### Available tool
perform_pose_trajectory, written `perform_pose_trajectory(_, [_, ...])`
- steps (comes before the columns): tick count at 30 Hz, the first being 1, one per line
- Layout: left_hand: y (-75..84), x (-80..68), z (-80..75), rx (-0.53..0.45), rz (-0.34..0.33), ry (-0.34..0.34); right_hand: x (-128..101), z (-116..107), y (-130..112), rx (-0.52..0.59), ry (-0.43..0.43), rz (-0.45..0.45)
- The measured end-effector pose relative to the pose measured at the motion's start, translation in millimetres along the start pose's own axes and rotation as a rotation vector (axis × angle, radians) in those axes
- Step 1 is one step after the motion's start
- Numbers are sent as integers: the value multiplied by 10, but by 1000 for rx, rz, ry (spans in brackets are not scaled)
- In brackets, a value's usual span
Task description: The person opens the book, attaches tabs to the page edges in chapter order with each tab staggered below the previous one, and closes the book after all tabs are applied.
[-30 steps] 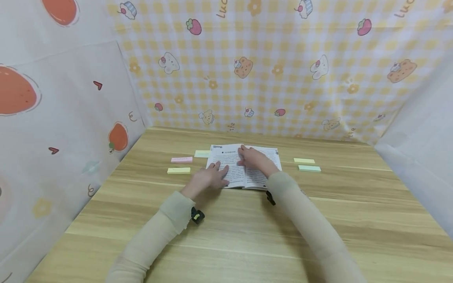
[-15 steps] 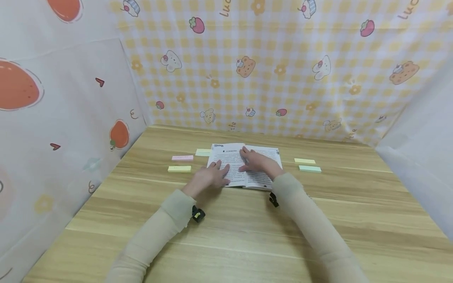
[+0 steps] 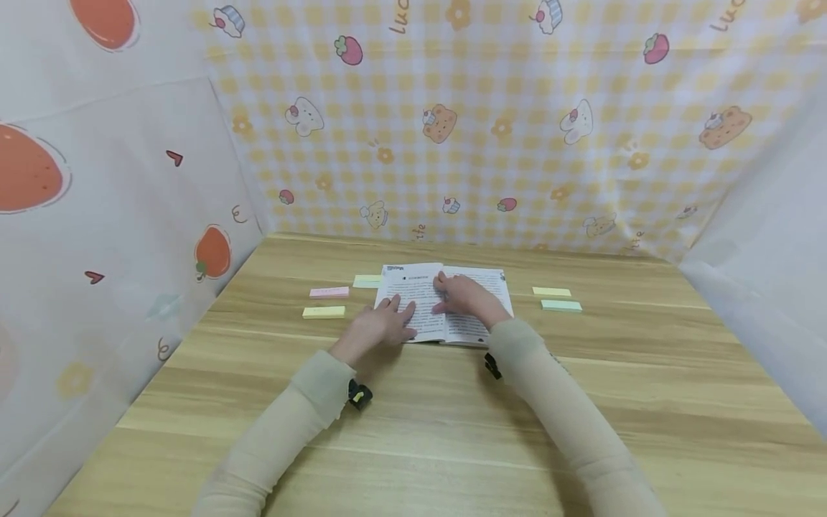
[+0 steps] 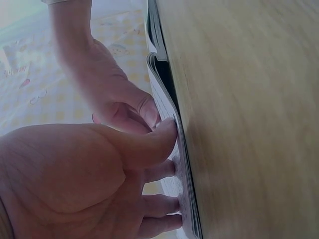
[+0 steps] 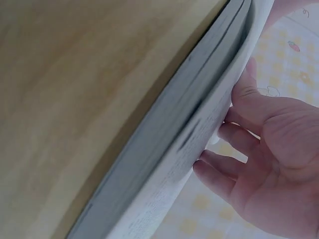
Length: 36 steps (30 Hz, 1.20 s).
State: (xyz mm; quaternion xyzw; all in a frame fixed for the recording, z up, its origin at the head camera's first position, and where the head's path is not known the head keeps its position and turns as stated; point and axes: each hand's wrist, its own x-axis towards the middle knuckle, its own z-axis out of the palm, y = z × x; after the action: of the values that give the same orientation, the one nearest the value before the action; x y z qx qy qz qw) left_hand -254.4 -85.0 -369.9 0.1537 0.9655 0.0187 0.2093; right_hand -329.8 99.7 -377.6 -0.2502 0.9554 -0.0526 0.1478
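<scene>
wooden table (image 3: pixel 452 431) carries the open book (image 3: pixel 420 287) near the middle of its far edge. i'd keep both pages flat with even pressure near the spine. my left hand (image 3: pixel 377 327) lies released, straight fingers pressing the left page; my right hand (image 3: pixel 466 296) rests flat across the gutter, fingers relaxed, grasping nothing.

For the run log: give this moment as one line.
left hand presses flat on left page | right hand presses flat on right page | open book on wooden table | sticky-note pads beside book
</scene>
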Motion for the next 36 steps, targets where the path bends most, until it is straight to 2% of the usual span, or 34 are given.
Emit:
perform_pose_trajectory(3, [4,1,6,1,0,1,-16,-14,-11,-5,0,-5])
perform_pose_trajectory(10, [61,-30,19,-12,-4,1,-111,39,47,67,-92,-20])
perform_pose_trajectory(18, [87,-49,1,17,-17,15,-238,65,52,152,-98,-51])
perform_pose_trajectory(24, [67,-51,-6,11,-14,11,-258,91,-19,101,-45,-25])
perform_pose_trajectory(30, [58,-61,-24,18,-11,16,-280,99,-85,-43,27,-37])
perform_pose_trajectory(36, [54,-59,-17,27,-7,7,-309,58,-109,-51,2,-60])
